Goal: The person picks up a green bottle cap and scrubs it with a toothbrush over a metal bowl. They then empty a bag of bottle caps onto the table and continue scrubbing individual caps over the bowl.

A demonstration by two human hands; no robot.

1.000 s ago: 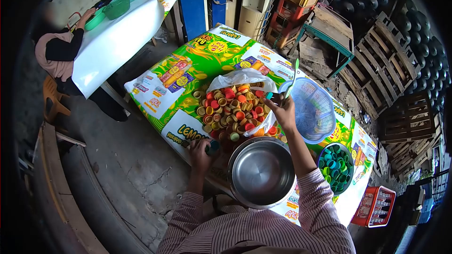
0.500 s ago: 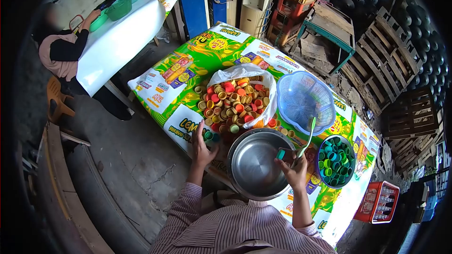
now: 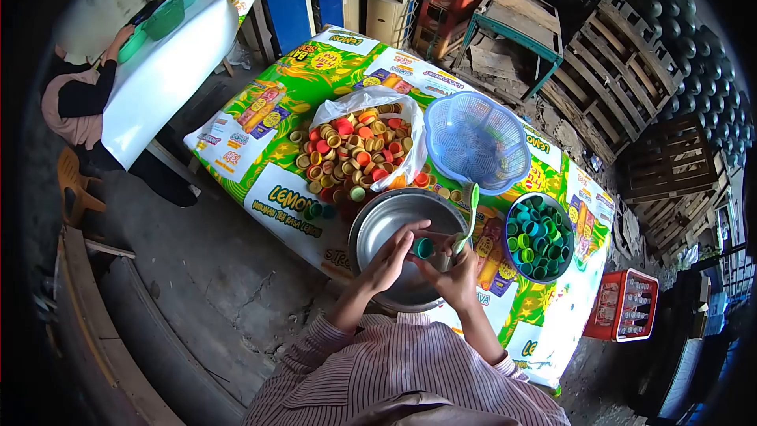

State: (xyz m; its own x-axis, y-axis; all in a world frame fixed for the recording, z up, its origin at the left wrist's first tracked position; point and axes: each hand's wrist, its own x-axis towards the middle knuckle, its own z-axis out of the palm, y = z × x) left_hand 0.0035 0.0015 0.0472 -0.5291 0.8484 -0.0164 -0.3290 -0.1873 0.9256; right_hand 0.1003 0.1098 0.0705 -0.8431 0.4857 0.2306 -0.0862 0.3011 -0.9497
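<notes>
Over the steel bowl [image 3: 366, 225] my two hands meet around a dark green bottle cap [image 3: 423, 248]. My left hand [image 3: 388, 262] closes on the cap from the left with its fingertips. My right hand [image 3: 457, 278] grips a light green brush [image 3: 473, 217], bristle end up, while its thumb reaches toward the cap. How much the right fingers also bear on the cap is partly hidden. Beyond the bowl, many red, orange and tan caps [image 3: 355, 150] spill from a white plastic bag [image 3: 414, 138]. Green and teal caps [image 3: 540, 237] fill a bowl [image 3: 509, 262] to the right.
A blue plastic basket [image 3: 481, 142] stands behind the bowl on the table with its printed cover [image 3: 315, 71]. Another person [image 3: 79, 106] works at a white-covered table [image 3: 169, 71] on the left. A red bottle crate [image 3: 623, 305] sits on the floor at right.
My left hand has come in from the left to the green cap. My right hand has moved left over the bowl with the brush and cap. The view has shifted somewhat.
</notes>
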